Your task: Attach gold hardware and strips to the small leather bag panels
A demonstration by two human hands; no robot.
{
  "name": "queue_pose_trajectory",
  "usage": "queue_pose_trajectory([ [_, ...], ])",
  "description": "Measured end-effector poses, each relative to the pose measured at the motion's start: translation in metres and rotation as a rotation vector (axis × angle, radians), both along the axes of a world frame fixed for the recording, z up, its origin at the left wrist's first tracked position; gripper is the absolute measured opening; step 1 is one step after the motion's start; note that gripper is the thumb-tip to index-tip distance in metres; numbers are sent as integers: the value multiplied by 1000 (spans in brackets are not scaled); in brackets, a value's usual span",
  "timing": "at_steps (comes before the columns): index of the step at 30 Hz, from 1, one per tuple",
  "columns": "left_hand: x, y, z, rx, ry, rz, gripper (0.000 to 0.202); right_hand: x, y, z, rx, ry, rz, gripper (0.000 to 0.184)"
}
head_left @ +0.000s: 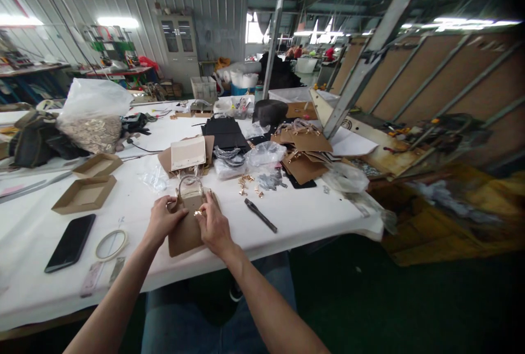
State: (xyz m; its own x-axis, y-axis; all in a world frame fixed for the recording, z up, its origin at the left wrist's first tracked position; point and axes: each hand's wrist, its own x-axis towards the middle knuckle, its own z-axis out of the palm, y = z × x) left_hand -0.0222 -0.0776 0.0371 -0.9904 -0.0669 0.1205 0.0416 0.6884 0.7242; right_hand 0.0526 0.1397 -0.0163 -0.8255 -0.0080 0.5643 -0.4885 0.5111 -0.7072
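A brown bag panel (186,236) with a curved clear-wrapped handle (190,179) lies at the front of the white-covered table. My left hand (165,219) grips its left edge near the base of the handle, thumb on top. Curled over the right side of the panel is my right hand (215,228). At its thumb and fingertips shows a small gold-coloured metal fitting (198,213), which the hand pinches against the panel. A dark, slim hand tool (261,215) rests to the right of my right hand. Loose gold fittings (245,184) lie beyond it.
Stacked brown panels with handles (305,149), black panels (225,134) and plastic bags (264,152) crowd the far side. At left are a phone (70,243), a tape roll (98,249), cardboard trays (85,194) and a filled clear bag (94,119). A metal post (371,56) rises at right.
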Motion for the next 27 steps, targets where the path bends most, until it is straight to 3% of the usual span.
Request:
queue_pose_trajectory([
  [5, 26, 2, 24, 467, -108, -126, 79, 14, -10, 9, -211, -5, -30, 56],
  [8, 43, 3, 30, 627, -106, -184, 67, 26, -22, 20, -249, 33, -28, 39],
  [10, 52, 4, 32, 629, -75, -154, 63, 33, -31, 31, -250, 57, -20, 22],
  [13, 63, 6, 35, 500, 29, -67, 56, 39, -44, 49, -256, 64, -27, 16],
  [16, 73, 10, 40, 355, 122, -9, 46, 36, -57, 65, -304, 45, -74, 28],
  [18, 78, 9, 40, 340, 130, -10, 40, 28, -61, 71, -376, 33, -89, 43],
  [20, 81, 4, 36, 360, 111, -25, 36, 18, -57, 71, -450, 22, -61, 47],
  [23, 83, -12, 24, 400, 57, -24, 32, 3, -39, 63, -527, -36, 14, 39],
  [27, 83, -21, 11, 403, 7, 13, 36, -8, -16, 54, -435, -74, 9, 35],
])
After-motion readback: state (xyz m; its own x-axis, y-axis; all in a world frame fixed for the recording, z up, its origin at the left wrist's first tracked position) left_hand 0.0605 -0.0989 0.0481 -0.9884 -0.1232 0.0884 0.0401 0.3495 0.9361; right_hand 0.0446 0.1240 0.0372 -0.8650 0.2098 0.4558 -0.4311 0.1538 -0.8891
